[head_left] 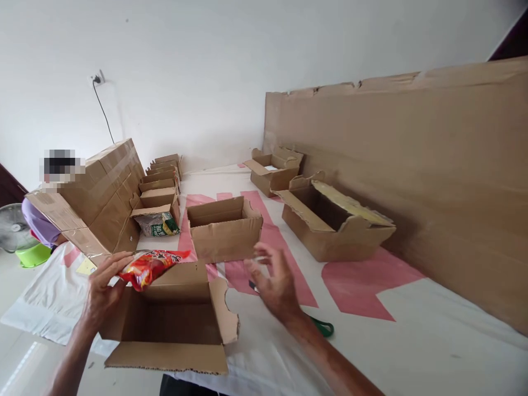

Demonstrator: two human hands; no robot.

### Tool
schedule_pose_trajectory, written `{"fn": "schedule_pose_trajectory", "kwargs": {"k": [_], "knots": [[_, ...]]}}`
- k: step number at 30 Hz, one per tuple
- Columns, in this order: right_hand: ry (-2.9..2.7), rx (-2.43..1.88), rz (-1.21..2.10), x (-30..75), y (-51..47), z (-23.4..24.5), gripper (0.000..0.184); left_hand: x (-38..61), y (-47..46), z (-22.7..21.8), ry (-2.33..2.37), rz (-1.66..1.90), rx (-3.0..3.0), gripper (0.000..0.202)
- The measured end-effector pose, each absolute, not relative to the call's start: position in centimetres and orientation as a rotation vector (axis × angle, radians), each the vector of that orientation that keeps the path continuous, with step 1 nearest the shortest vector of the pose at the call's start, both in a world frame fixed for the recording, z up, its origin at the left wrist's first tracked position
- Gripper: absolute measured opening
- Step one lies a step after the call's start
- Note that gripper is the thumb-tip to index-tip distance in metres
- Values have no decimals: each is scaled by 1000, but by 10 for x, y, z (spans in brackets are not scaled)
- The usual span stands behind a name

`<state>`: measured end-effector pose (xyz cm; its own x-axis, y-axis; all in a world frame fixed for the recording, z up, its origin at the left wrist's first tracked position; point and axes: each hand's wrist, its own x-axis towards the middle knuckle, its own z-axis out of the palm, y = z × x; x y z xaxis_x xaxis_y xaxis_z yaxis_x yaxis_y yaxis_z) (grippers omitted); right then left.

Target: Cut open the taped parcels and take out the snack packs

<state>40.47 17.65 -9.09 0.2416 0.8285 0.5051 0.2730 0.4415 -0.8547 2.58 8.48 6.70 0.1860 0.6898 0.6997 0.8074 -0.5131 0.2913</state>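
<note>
The glossy, crinkled red packet [150, 269], marked with orange patches, is above the rear-left of an open carton [171, 356]. Left hand [104, 285]: fingers clamped on packet. Right hand [274, 283]: fingers apart, curled.

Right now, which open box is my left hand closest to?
The frontmost box, below the red packet your left hand holds; the other boxes stand farther back.

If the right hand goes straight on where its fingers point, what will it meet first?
The right hand would probably meet the middle open cardboard box first, though depth is unclear.
</note>
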Motion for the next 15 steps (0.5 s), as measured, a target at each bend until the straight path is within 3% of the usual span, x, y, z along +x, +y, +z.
{"fn": "schedule_pose_trajectory", "kwargs": {"k": [3, 5, 7, 10, 15], "knots": [[-1288, -1128, 469, 444, 219, -82, 85, 30, 76, 54, -1287, -1121, -2268, 35], [-1354, -1131, 641, 463, 248, -80, 109, 30, 73, 46, -1253, -1081, -2254, 40], [-1463, -1113, 892, 473, 271, -79, 118, 30, 72, 39, -1241, -1062, -2262, 42], [-1629, -1087, 1186, 476, 289, -77, 103, 30, 72, 29, -1234, -1038, -2277, 40], [-1705, -1090, 1289, 456, 294, -82, 76, 33, 72, 18, -1181, -1055, -2305, 35]]}}
